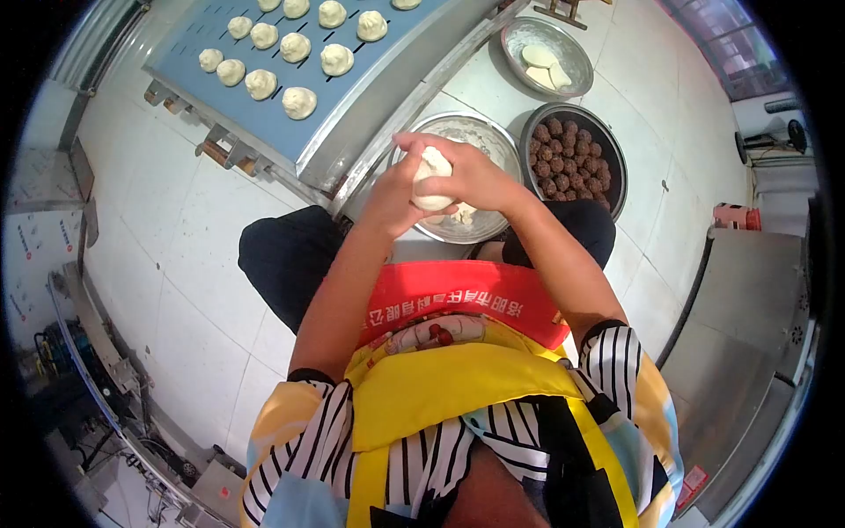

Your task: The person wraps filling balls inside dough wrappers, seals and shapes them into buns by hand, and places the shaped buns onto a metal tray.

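Over a metal bowl (pixel 497 145), my left hand (pixel 393 195) and my right hand (pixel 478 178) are closed together around a lump of pale dough (pixel 431 201). The lump bulges between the fingers, with a narrower top and a rounded underside. My left fingers wrap it from the left, and my right fingers cross its front. Inside the bowl below are whitish, floury residue and small dough scraps (pixel 464 213). Just right of it stands a bowl (pixel 622 180) full of dark brown balls (pixel 563 163).
A blue slotted conveyor belt (pixel 216 101) at upper left carries several shaped dough buns (pixel 299 103). Farther back, a metal bowl (pixel 585 66) holds flat dough pieces (pixel 540 57). A steel cabinet (pixel 735 299) stands at right, and machinery (pixel 114 378) at left.
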{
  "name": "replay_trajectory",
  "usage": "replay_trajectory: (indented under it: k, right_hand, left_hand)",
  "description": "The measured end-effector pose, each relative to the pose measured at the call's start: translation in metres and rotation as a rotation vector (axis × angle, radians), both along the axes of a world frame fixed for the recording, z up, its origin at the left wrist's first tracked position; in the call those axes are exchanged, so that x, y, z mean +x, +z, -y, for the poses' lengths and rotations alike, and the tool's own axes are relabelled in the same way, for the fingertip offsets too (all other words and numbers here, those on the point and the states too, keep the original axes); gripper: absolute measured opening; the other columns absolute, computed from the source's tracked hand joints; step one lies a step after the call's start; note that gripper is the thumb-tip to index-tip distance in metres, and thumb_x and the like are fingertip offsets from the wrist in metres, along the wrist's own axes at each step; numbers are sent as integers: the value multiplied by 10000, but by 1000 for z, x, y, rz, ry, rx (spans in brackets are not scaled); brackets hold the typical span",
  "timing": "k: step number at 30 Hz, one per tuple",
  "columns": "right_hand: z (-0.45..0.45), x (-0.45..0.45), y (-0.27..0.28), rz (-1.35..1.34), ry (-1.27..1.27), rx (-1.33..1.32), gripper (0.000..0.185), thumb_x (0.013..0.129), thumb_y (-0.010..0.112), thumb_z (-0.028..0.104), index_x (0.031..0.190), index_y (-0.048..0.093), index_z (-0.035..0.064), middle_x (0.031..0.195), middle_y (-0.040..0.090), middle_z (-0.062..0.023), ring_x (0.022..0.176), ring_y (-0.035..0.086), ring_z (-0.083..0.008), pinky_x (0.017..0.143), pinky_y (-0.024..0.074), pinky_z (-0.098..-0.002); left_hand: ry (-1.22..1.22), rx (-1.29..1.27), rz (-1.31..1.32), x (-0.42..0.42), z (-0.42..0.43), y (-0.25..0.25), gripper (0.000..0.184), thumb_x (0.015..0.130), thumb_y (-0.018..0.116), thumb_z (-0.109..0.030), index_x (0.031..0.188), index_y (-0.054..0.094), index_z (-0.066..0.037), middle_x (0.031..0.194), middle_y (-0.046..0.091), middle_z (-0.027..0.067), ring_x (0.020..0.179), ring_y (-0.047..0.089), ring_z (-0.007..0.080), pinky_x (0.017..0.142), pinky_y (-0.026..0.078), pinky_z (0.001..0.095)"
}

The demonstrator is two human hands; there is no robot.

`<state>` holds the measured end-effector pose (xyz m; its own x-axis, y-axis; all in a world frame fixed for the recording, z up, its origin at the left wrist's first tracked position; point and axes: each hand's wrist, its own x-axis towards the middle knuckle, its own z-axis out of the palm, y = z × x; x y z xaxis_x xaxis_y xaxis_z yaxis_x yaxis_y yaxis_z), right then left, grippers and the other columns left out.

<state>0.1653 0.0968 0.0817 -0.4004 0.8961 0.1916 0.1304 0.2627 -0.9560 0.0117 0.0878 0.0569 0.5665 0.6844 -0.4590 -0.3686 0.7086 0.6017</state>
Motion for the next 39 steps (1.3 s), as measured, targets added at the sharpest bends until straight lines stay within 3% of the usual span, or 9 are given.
replay_trajectory:
  k: [5, 11, 15, 18, 25, 29, 32, 35, 39]
  right_hand:
    - [-5, -3, -5, 247, -83, -179, 437, 835, 686, 311, 1152, 623, 18, 1020, 673, -88, 927, 612, -138, 824, 494, -284]
    - [-1, 7, -12, 126, 74, -281, 409, 836, 690, 297, 1122, 637, 9, 1038, 671, -98, 951, 612, -139, 842, 487, -287]
    - [4, -6, -19, 119, -193, -35, 436, 778, 714, 398, 945, 675, -3, 820, 668, -169, 722, 651, -218, 670, 497, -337]
    - [5, -2, -10, 23, -67, -36, 364, 826, 691, 330, 1008, 672, 16, 861, 677, -95, 782, 621, -145, 715, 498, -299]
    - [3, -3, -13, 188, -48, -175, 462, 795, 712, 294, 1169, 619, 41, 966, 674, -88, 842, 613, -145, 781, 497, -280]
    - [4, 3, -8, 144, 68, -223, 417, 810, 691, 275, 1148, 628, 40, 946, 675, -89, 845, 613, -137, 787, 498, -276]
    - [-2, -1, -10, 427, -22, -203, 527, 797, 685, 209, 1280, 544, 53, 1068, 653, -94, 900, 604, -123, 794, 497, -274]
    - [5, -3, 3, -64, 67, -155, 396, 801, 716, 270, 1114, 653, 36, 955, 683, -69, 838, 613, -124, 784, 497, -280]
    - [-2, 4, -4, 191, 114, -416, 524, 782, 701, 191, 1267, 560, 54, 1098, 636, -60, 956, 587, -132, 868, 468, -277]
  left_hand:
    - [220, 352, -198, 14, 3, -37, 631, 922, 435, -571, 1325, 390, -88, 1260, 500, 144, 1162, 516, 274, 913, 467, 509]
    - [109, 48, -63, 6, 7, 6, 559, 927, 510, -494, 1241, 444, -37, 1120, 556, 127, 1028, 606, 258, 780, 576, 444]
    - [387, 84, 74, 26, 9, -33, 602, 906, 496, -564, 1213, 463, -47, 1151, 540, 142, 1040, 601, 282, 788, 567, 484]
    - [52, 45, 9, 3, 6, -4, 619, 901, 487, -586, 1219, 466, -55, 1165, 535, 129, 1070, 584, 268, 827, 544, 478]
    - [395, 98, -5, 26, 17, -15, 711, 908, 461, -594, 1368, 322, -71, 1268, 496, 158, 1151, 540, 299, 912, 477, 521]
    - [67, 18, -79, 7, 12, 9, 660, 912, 475, -572, 1335, 343, -82, 1250, 494, 142, 1134, 547, 295, 907, 481, 506]
    - [266, 68, 68, 18, 11, -17, 652, 900, 498, -569, 1310, 359, -81, 1244, 490, 158, 1100, 566, 312, 822, 523, 541]
    - [187, 113, 0, 10, 10, -26, 649, 917, 454, -575, 1309, 367, -65, 1255, 489, 160, 1130, 549, 309, 844, 515, 531]
    - [159, 86, -68, 11, 13, 11, 624, 939, 410, -564, 1304, 386, -59, 1262, 495, 155, 1130, 554, 299, 843, 528, 470]
